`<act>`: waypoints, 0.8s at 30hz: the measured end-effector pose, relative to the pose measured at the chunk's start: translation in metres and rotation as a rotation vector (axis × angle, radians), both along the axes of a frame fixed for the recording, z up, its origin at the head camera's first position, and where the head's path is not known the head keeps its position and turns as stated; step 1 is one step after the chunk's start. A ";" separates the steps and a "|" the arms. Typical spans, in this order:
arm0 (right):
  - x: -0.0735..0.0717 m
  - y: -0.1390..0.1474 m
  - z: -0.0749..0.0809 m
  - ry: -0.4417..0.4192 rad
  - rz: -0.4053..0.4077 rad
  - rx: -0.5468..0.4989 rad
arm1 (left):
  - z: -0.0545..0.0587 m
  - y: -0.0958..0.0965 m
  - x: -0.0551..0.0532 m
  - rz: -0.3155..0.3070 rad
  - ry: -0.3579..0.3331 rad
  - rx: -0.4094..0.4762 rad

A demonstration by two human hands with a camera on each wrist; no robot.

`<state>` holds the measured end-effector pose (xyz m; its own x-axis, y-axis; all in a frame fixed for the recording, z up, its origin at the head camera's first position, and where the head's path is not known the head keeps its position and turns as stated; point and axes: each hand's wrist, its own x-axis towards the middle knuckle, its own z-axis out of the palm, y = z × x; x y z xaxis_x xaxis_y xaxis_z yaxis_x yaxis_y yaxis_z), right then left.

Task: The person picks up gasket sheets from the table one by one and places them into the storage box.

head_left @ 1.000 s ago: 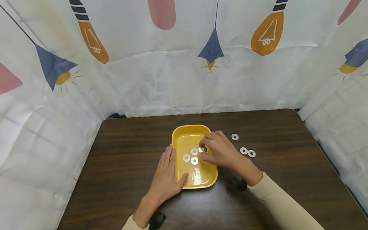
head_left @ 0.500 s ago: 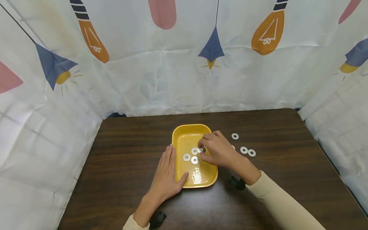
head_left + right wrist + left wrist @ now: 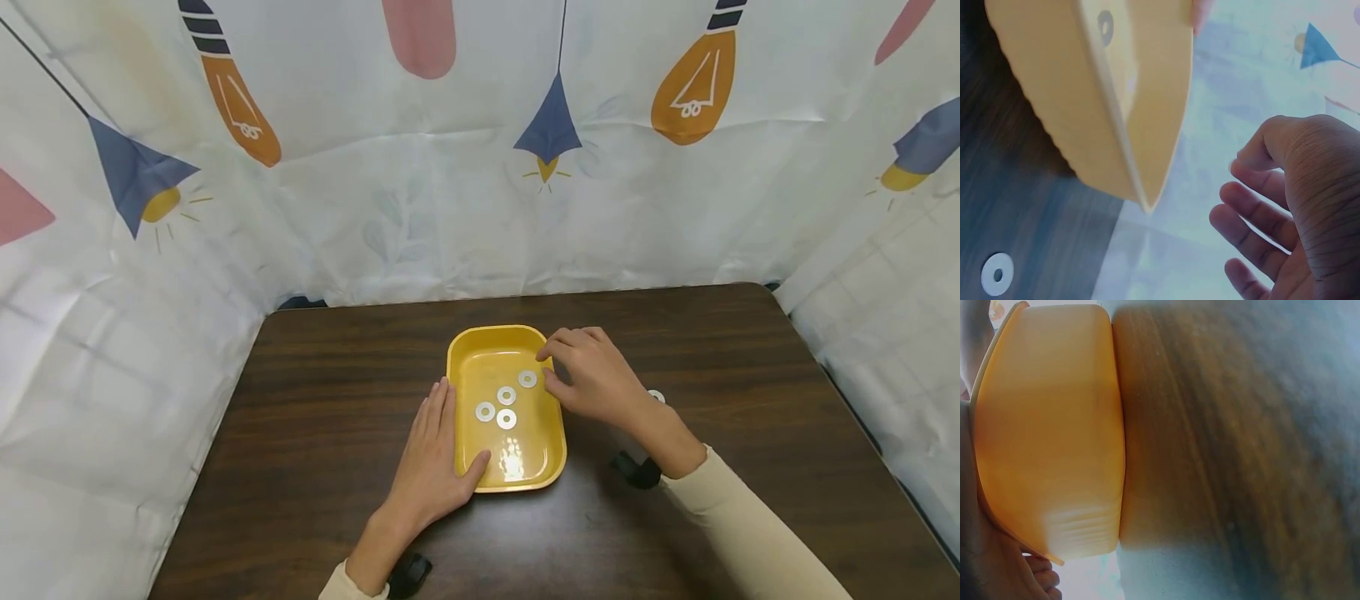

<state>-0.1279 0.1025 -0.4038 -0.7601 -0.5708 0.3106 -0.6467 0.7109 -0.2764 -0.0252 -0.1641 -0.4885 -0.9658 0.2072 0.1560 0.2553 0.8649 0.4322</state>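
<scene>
A yellow tray stands on the table, several flat metal washers lying on its floor. One washer is nearest the right wall. My left hand rests along the tray's left side, fingers straight, thumb over the near rim. The left wrist view shows the tray's outer wall beside that hand. Over the right rim hovers my right hand, fingers loosely bent, thumb and index apart, nothing between them. In the right wrist view its fingers are bare, away from the tray.
On the dark wooden table, a washer shows partly behind my right wrist. The right wrist view has a washer on the table beside the tray. A printed curtain hangs behind the table's far edge.
My right hand has let go of a washer, which now lies in the tray, and has moved right and away from me. It now hides most washers on the table. My left hand stays put.
</scene>
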 end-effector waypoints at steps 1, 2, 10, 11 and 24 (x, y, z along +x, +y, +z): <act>0.000 0.002 -0.001 -0.006 -0.005 0.002 | 0.000 0.000 0.000 -0.001 0.003 0.001; 0.000 0.004 -0.002 -0.013 -0.009 0.004 | 0.000 0.000 0.000 -0.002 0.007 0.004; 0.001 0.017 -0.011 -0.034 -0.029 -0.006 | 0.000 0.000 0.001 0.001 0.030 0.002; 0.002 0.018 -0.011 -0.037 -0.029 -0.010 | 0.000 0.000 0.002 0.004 0.031 0.001; 0.007 0.061 -0.022 -0.043 -0.102 -0.049 | -0.002 0.001 0.001 -0.009 0.076 -0.005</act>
